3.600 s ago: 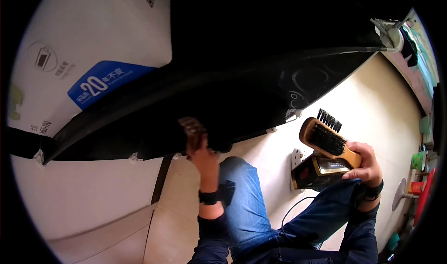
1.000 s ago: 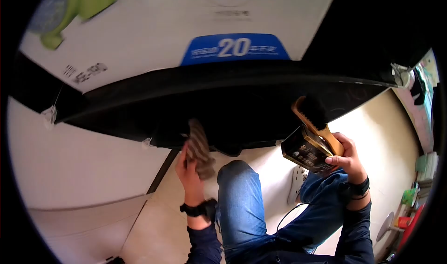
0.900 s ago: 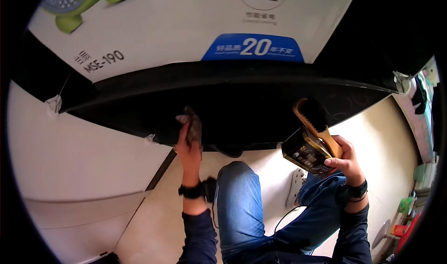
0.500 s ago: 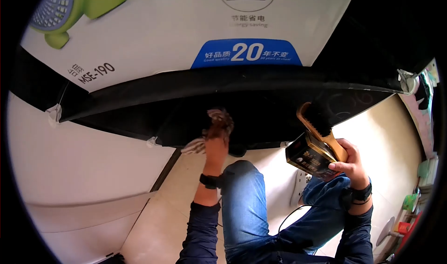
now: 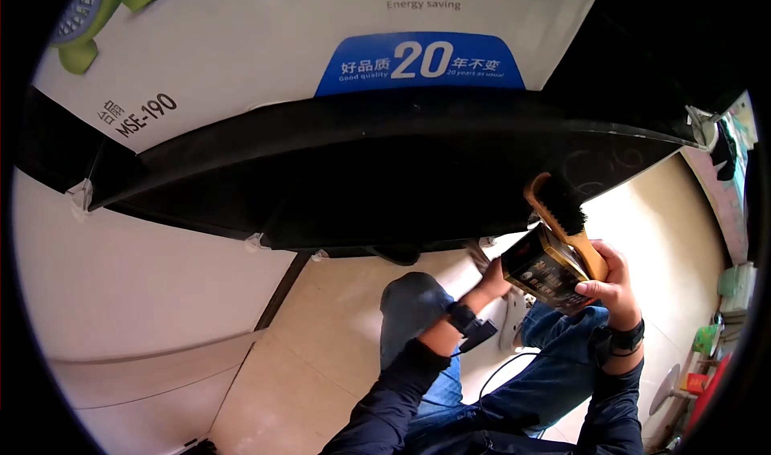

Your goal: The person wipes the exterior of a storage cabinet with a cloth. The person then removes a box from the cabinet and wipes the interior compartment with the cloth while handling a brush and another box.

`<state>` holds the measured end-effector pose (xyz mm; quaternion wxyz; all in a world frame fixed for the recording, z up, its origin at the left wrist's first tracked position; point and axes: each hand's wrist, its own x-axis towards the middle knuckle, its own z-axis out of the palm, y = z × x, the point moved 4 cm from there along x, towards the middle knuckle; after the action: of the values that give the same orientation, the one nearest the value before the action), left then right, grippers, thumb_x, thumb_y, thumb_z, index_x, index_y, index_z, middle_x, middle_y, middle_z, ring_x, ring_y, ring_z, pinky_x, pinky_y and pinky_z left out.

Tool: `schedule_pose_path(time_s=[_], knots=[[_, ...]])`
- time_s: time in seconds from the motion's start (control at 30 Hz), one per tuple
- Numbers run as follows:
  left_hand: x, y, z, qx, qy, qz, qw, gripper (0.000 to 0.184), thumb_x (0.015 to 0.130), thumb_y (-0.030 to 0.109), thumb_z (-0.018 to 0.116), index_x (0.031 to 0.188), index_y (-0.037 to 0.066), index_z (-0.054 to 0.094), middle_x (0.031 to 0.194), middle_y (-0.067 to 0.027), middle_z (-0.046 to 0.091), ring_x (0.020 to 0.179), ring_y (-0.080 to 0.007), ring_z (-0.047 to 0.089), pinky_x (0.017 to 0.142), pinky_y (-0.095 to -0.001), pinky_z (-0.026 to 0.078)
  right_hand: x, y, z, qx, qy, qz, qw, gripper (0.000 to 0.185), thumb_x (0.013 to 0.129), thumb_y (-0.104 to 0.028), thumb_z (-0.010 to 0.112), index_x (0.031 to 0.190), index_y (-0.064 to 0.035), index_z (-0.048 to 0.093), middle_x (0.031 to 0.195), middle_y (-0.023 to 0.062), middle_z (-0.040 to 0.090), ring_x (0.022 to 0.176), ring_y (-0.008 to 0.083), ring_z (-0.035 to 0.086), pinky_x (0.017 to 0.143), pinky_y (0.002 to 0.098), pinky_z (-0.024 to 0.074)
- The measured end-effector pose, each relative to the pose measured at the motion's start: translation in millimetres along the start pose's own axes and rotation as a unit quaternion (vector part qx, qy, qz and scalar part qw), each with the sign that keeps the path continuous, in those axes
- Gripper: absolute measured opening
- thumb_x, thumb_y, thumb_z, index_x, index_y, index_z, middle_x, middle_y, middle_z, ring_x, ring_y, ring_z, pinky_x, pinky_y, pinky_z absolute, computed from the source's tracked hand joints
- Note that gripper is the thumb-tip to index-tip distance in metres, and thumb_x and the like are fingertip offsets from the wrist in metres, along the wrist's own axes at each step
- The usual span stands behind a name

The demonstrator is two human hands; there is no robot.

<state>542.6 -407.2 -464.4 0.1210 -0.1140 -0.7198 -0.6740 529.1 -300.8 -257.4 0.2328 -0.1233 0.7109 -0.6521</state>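
My right hand (image 5: 617, 290) is closed round the wooden handle of a black-bristled brush (image 5: 566, 222) and a black and gold box (image 5: 546, 274), the brush lying along the box. Close to the box's left side is my left hand (image 5: 494, 282), its fingertips hidden behind the box. A blurred bit of striped cloth (image 5: 479, 257) shows just above that hand, apparently held in it. Both hands are over my legs, below the edge of a black panel (image 5: 321, 190).
A large white carton (image 5: 265, 61) with a blue label stands beyond the black panel's raised rim. White panels (image 5: 161, 294) are at the left. A dotted shoe (image 5: 512, 322) is on the tiled floor (image 5: 297, 375). A thin cable (image 5: 490, 379) crosses my legs. Shelved items (image 5: 707, 338) stand far right.
My left hand has left the black panel with the striped cloth and moved right, down to the box. My right hand still holds the brush and box, nearly in place.
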Motion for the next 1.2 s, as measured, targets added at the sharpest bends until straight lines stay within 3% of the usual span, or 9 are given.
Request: schedule_pose_path(time_s=[0.1, 0.3, 0.53, 0.63, 0.8, 0.87, 0.93, 1.03, 1.2], knots=[[-43.0, -55.9, 60.0, -0.314, 0.136, -0.227, 0.912, 0.017, 0.079, 0.009, 0.046, 0.092, -0.002, 0.049, 0.081, -0.0079, 0.055, 0.069, -0.0148, 0.051, 0.065, -0.027, 0.042, -7.6, 6.4, -12.7, 0.011, 0.028, 0.003, 1.0, 0.058, 0.055, -0.008, 0.073, 0.104, 0.004, 0.045, 0.096, 0.0062, 0.051, 0.092, 0.0156, 0.047, 0.083, 0.025, 0.0356], [-71.3, -19.1, -15.4, -0.311, 0.18, -0.383, 0.851, 0.025, 0.079, 0.026, 0.053, 0.081, 0.002, 0.056, 0.075, 0.0011, 0.053, 0.07, -0.0086, 0.046, 0.064, -0.0222, 0.038, -23.6, 20.4, -38.5, 0.05, 0.048, 0.021, 0.997, 0.062, 0.051, -0.005, 0.073, 0.105, 0.0043, 0.044, 0.101, 0.0074, 0.048, 0.096, 0.0172, 0.045, 0.085, 0.0269, 0.0341], [-96.8, 31.1, -143.9, -0.31, 0.266, -0.261, 0.875, 0.035, 0.083, 0.027, 0.042, 0.104, 0.0, 0.047, 0.103, -0.0081, 0.052, 0.094, -0.0177, 0.05, 0.081, -0.0306, 0.039, 5.6, 19.8, -3.3, 0.036, -0.047, 0.046, 0.997, 0.05, 0.062, -0.009, 0.068, 0.105, 0.0022, 0.045, 0.095, 0.0061, 0.05, 0.09, 0.0129, 0.046, 0.081, 0.0237, 0.0368], [-127.1, 56.2, -178.7, -0.385, 0.378, -0.254, 0.802, 0.036, 0.082, 0.024, 0.045, 0.105, -0.003, 0.046, 0.105, -0.0092, 0.05, 0.096, -0.0194, 0.049, 0.082, -0.0324, 0.039, 36.1, 40.2, 18.4, -0.041, -0.086, 0.061, 0.994, 0.05, 0.064, -0.012, 0.068, 0.104, 0.0043, 0.044, 0.088, 0.0079, 0.052, 0.084, 0.0133, 0.049, 0.075, 0.0224, 0.0396], [-187.5, 86.0, -222.4, -0.326, 0.472, -0.218, 0.79, 0.036, 0.082, 0.026, 0.044, 0.104, -0.003, 0.045, 0.103, -0.0091, 0.05, 0.094, -0.0192, 0.048, 0.081, -0.0325, 0.038, 98.7, 49.9, 66.6, -0.171, -0.095, -0.044, 0.98, 0.045, 0.067, -0.013, 0.065, 0.104, 0.0028, 0.044, 0.075, 0.0137, 0.056, 0.054, 0.0193, 0.057, 0.039, 0.0273, 0.0459], [-205.6, 99.0, -232.1, -0.302, 0.507, -0.206, 0.781, 0.036, 0.082, 0.026, 0.043, 0.103, -0.003, 0.045, 0.102, -0.0091, 0.05, 0.093, -0.0193, 0.049, 0.08, -0.0325, 0.038, 119.9, 49.2, 85.5, -0.161, -0.086, -0.003, 0.983, 0.044, 0.067, -0.015, 0.065, 0.104, 0.0014, 0.045, 0.075, 0.0146, 0.057, 0.056, 0.0217, 0.058, 0.044, 0.0287, 0.047], [-216.2, 108.1, -239.8, -0.27, 0.518, -0.182, 0.791, 0.036, 0.082, 0.027, 0.042, 0.103, -0.002, 0.045, 0.102, -0.0087, 0.051, 0.092, -0.0192, 0.049, 0.08, -0.0324, 0.038, 138.4, 40.6, 104.3, -0.398, -0.035, -0.238, 0.885, 0.043, 0.064, -0.019, 0.065, 0.1, -0.0023, 0.048, 0.077, 0.0156, 0.057, 0.063, 0.0279, 0.057, 0.055, 0.0326, 0.0467], [-226.8, 113.4, -244.5, -0.262, 0.531, -0.167, 0.789, 0.036, 0.082, 0.027, 0.042, 0.103, -0.002, 0.045, 0.102, -0.0083, 0.05, 0.092, -0.0191, 0.049, 0.08, -0.0322, 0.038, 157.8, 46.6, 121.4, -0.475, -0.01, -0.326, 0.817, 0.044, 0.063, -0.024, 0.066, 0.099, -0.0047, 0.05, 0.076, 0.0147, 0.057, 0.068, 0.0282, 0.056, 0.061, 0.032, 0.0453], [-230.9, 108.9, -243.0, -0.276, 0.549, -0.162, 0.772, 0.036, 0.083, 0.027, 0.042, 0.104, -0.001, 0.044, 0.102, -0.0079, 0.05, 0.093, -0.0188, 0.049, 0.079, -0.032, 0.039, 168.6, 52.2, 135.6, -0.487, -0.015, -0.352, 0.8, 0.041, 0.063, -0.026, 0.065, 0.096, -0.0066, 0.051, 0.075, 0.0134, 0.056, 0.068, 0.0306, 0.054, 0.062, 0.0352, 0.0442]])
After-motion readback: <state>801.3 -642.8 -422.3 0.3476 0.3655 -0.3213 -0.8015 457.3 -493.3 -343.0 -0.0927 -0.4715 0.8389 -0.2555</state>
